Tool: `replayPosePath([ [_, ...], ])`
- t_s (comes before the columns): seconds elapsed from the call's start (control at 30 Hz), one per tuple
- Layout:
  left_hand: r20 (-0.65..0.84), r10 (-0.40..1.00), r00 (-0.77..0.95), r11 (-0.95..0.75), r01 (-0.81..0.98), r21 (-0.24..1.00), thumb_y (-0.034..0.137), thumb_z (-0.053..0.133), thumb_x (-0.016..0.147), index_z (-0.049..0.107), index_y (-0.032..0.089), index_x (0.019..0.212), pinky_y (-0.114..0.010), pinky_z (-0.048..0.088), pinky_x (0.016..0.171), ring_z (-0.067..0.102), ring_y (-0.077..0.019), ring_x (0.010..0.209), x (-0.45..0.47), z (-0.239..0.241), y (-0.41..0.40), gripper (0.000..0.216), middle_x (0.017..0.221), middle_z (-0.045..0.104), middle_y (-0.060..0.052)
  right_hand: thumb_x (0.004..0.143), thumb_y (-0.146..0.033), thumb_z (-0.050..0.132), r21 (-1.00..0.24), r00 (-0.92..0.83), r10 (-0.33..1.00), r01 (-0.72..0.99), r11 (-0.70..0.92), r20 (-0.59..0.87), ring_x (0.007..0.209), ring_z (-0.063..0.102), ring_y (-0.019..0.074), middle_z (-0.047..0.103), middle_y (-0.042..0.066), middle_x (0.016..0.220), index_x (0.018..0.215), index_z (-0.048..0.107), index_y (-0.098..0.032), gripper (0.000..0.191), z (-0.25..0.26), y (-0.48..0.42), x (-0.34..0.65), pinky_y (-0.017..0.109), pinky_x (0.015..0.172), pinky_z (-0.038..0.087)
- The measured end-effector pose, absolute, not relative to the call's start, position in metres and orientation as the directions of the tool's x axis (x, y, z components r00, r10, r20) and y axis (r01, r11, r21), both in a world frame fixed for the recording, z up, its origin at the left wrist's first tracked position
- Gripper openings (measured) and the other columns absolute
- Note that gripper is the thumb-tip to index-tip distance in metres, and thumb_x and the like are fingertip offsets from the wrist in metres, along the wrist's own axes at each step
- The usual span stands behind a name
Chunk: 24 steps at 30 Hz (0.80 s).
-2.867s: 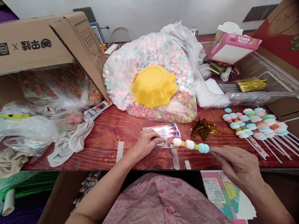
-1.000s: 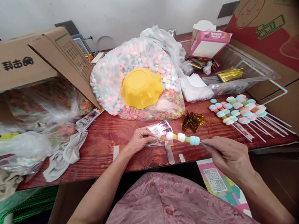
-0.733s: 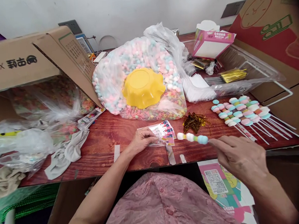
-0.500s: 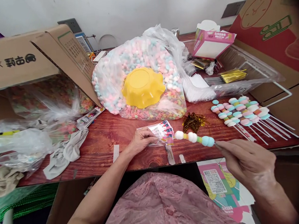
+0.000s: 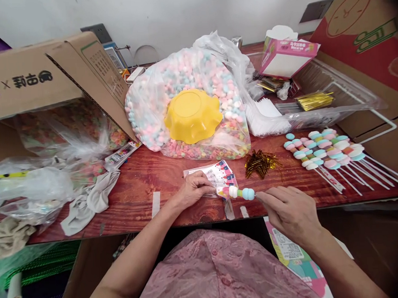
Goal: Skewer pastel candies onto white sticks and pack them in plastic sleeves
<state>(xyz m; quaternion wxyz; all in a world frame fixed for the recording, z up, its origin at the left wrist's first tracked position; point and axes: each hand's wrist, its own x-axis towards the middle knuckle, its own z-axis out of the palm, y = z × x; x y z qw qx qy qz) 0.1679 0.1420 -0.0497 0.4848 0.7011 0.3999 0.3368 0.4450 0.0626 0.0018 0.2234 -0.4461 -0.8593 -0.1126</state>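
Right hand (image 5: 290,211), pinching marshmallow skewer (image 5: 248,193), has shifted leftward; tip apparently entering printed bag (image 5: 222,191), pinched by left hand (image 5: 194,189). Insertion likely begun.

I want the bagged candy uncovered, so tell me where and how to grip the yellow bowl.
Pinch the yellow bowl by its wavy rim, coming from the right with the right hand once that is free of the candy skewer. The bowl lies base up on the bagged candy, so the flared rim likely gives the easiest catch; the smooth, sloping wall would probably slip.
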Motion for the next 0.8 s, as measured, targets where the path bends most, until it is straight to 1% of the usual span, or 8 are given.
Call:
replayPosePath([
  [0.1,0.149,0.878,0.455,-0.29,0.258,0.922,0.031,0.071,0.081,0.074,0.017,0.072,-0.026,0.044,0.068,0.057,-0.0134,0.071,0.168,-0.046,0.14,0.017,0.073,0.062,-0.003,0.088,-0.008,0.051,-0.073,-0.469,0.724,0.813,0.578,0.505,0.062,0.057,0.0148,0.065,0.003,0.068,0.085,0.067,-0.016,0.018,0.002,0.07,0.438,0.03,0.063,0.037],
  [0.2,0.236,0.849,0.472,-0.41,0.309,0.858,0.031,0.064,0.087,0.072,0.017,0.077,-0.03,0.045,0.082,0.06,-0.017,0.085,0.164,-0.03,0.139,0.019,0.084,0.067,-0.006,0.088,-0.011,0.058,-0.292,-0.351,0.735,0.753,0.59,0.58,0.065,0.06,0.0136,0.067,0.002,0.073,0.089,0.066,-0.017,0.011,0.002,0.073,0.436,0.027,0.064,0.043],
  [0.27,0.237,0.823,0.516,-0.451,0.34,0.826,0.035,0.068,0.085,0.071,0.018,0.094,-0.033,0.043,0.091,0.06,-0.0203,0.097,0.162,-0.014,0.139,0.02,0.1,0.069,-0.008,0.087,-0.011,0.061,-0.398,-0.272,0.74,0.703,0.589,0.616,0.066,0.062,0.0133,0.067,0.002,0.074,0.092,0.066,-0.017,0.01,0.003,0.073,0.437,0.026,0.064,0.046],
  [0.3,0.207,0.811,0.547,-0.446,0.349,0.825,0.037,0.072,0.081,0.069,0.018,0.105,-0.034,0.043,0.092,0.06,-0.0216,0.101,0.162,-0.007,0.139,0.031,0.108,0.068,-0.008,0.086,-0.011,0.062,-0.415,-0.253,0.734,0.689,0.594,0.63,0.066,0.062,0.0135,0.068,0.003,0.074,0.092,0.066,-0.018,0.01,0.004,0.073,0.437,0.026,0.064,0.046],
  [0.4,0.058,0.745,0.665,-0.385,0.357,0.851,0.043,0.078,0.074,0.064,0.019,0.119,-0.03,0.044,0.087,0.061,-0.0209,0.096,0.165,0.006,0.138,0.053,0.108,0.068,-0.006,0.085,-0.008,0.061,-0.354,-0.29,0.675,0.675,0.647,0.679,0.066,0.063,0.0144,0.069,0.003,0.076,0.095,0.066,-0.02,0.016,0.007,0.072,0.433,0.027,0.062,0.045],
  [0.5,-0.005,0.716,0.698,-0.367,0.383,0.848,0.043,0.073,0.079,0.07,0.017,0.097,-0.025,0.043,0.078,0.059,-0.0172,0.084,0.171,0.007,0.136,0.032,0.089,0.068,-0.001,0.085,-0.006,0.056,-0.202,-0.4,0.602,0.692,0.693,0.691,0.066,0.061,0.0142,0.07,0.003,0.078,0.097,0.066,-0.019,0.02,0.011,0.071,0.425,0.028,0.062,0.041],
  [0.63,-0.042,0.755,0.654,-0.377,0.486,0.788,0.042,0.074,0.078,0.068,0.016,0.084,-0.023,0.039,0.068,0.056,-0.0143,0.073,0.177,0.006,0.13,0.027,0.077,0.064,0.002,0.086,-0.006,0.046,-0.015,-0.57,0.575,0.703,0.711,0.587,0.06,0.053,0.0138,0.066,0.003,0.068,0.086,0.066,-0.017,0.023,0.021,0.074,0.413,0.03,0.061,0.033],
  [0.8,-0.089,0.789,0.608,-0.409,0.628,0.663,0.047,0.075,0.076,0.065,0.016,0.079,-0.023,0.034,0.06,0.054,-0.0142,0.066,0.178,0.003,0.12,0.033,0.072,0.063,0.001,0.085,-0.006,0.041,-0.047,-0.646,0.605,0.664,0.746,0.465,0.056,0.048,0.0143,0.06,0.002,0.062,0.073,0.061,-0.018,0.026,0.033,0.087,0.402,0.031,0.059,0.028],
])
